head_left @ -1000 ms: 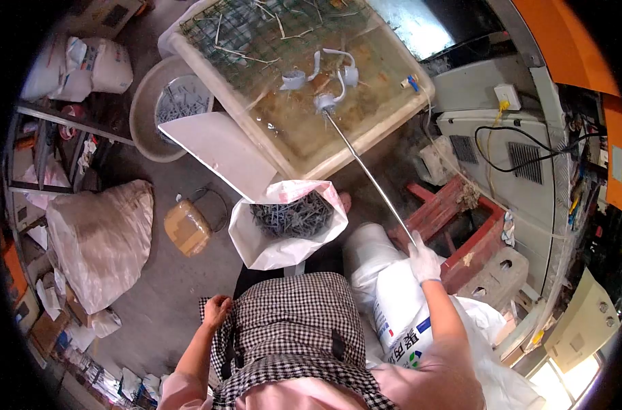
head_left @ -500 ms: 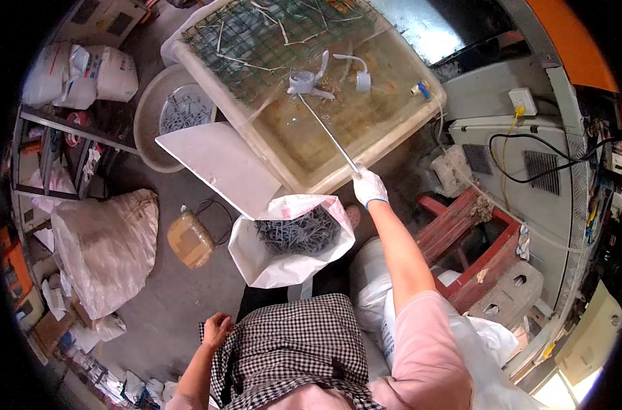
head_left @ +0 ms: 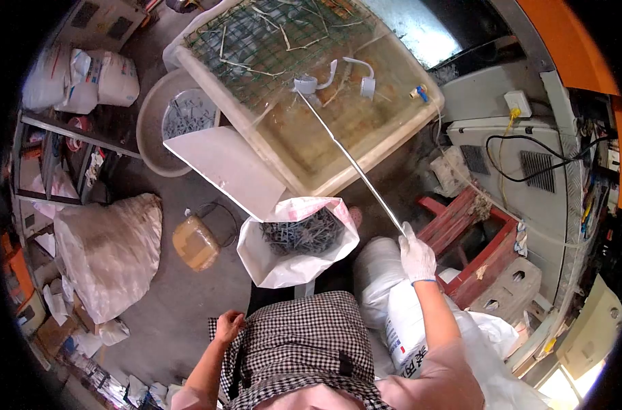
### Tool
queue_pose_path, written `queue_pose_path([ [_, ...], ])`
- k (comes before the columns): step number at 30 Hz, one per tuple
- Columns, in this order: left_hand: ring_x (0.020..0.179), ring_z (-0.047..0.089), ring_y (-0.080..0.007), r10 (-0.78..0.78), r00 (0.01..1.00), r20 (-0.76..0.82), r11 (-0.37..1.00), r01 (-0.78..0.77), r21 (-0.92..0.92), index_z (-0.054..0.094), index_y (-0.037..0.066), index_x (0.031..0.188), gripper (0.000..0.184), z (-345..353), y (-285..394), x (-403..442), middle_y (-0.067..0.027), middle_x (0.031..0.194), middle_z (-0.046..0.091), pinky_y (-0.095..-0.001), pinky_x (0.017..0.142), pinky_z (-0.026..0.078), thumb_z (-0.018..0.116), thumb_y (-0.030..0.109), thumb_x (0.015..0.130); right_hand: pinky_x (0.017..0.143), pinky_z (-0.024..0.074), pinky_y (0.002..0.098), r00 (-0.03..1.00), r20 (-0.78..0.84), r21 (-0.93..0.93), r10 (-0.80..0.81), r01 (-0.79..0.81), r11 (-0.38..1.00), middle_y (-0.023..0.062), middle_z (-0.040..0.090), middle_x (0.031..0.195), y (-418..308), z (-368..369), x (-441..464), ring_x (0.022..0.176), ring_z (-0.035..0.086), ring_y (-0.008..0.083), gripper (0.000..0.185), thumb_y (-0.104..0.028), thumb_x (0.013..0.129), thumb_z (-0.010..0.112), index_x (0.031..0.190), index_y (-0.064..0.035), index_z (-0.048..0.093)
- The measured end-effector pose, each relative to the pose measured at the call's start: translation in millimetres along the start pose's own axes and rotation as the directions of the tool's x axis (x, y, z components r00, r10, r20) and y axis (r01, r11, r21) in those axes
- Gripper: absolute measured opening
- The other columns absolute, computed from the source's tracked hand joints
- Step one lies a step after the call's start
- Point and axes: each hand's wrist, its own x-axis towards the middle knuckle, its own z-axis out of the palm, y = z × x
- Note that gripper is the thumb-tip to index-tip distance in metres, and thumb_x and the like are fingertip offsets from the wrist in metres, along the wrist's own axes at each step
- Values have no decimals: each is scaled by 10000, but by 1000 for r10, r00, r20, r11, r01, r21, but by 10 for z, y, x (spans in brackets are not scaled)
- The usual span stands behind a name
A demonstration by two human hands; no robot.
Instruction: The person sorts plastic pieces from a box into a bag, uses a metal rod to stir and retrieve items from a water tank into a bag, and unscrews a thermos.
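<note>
Workshop floor (head_left: 184, 331), bare and grey, with a bulging white sack with dark print (head_left: 403, 307) by the right forearm. Ahead, a pale rectangular plastic tub (head_left: 393, 137) of murky water, green wire mesh (head_left: 253, 51) over its upper-left part. Right hand (head_left: 418, 256), in a white knitted glove, fingers wrapped round the near end of a slim silvery metal rod (head_left: 369, 186); held so far back, likely, for reach over the tub wall and to keep the glove dry. Rod's far tip meets a light-grey plastic ring with a curved tail (head_left: 306, 85) in the tub, beside the mesh; hooked or merely touching, cannot tell. Similar grey tailed piece (head_left: 367, 86) lies apart, to its right. Left hand (head_left: 229, 326) bare, half-curled beside the black-and-white checked apron (head_left: 300, 335); pinching cloth or not, cannot tell. White plastic bag (head_left: 263, 263) of dark grey plastic strips (head_left: 304, 232) stands close before the body, mouth wide, presumably for easy access. Thin white panel (head_left: 229, 164) leans between tub and bag, perhaps bridging the gap against drips.
</note>
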Motion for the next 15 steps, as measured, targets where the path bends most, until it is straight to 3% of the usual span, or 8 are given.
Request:
queue_pose_path([
  [3,687,640,-155,28,999,-30,999,-26,47,628,-28,973,249,-74,62,-68,-100,781,675,-280,652,507,561,200,898,733,469,497,998,60,-61,29,-26,998,246,617,856,-93,-326,24,814,605,410,388,-355,912,462,1276,-232,506],
  [8,662,623,-138,-20,1000,-10,999,20,24,631,-26,965,228,-95,-70,22,-91,752,666,-281,639,506,566,182,899,679,484,488,993,-96,-150,-76,61,987,220,623,783,-33,-681,130,733,611,400,401,-313,919,462,1293,-168,462],
  [11,657,624,-137,-5,1000,-15,997,6,76,624,-29,987,230,-26,7,27,-88,751,665,-281,625,508,567,176,902,676,471,500,976,-171,-190,-138,105,976,245,608,769,-6,-752,568,738,601,410,358,-303,914,478,1244,-172,521],
  [15,662,640,-149,-11,1000,-17,1000,11,-17,615,-36,997,227,-51,37,20,-100,777,669,-285,610,520,567,165,902,714,479,501,995,-58,-264,-78,61,963,225,632,822,-72,-1119,660,792,614,398,366,-320,912,446,1243,-181,518],
])
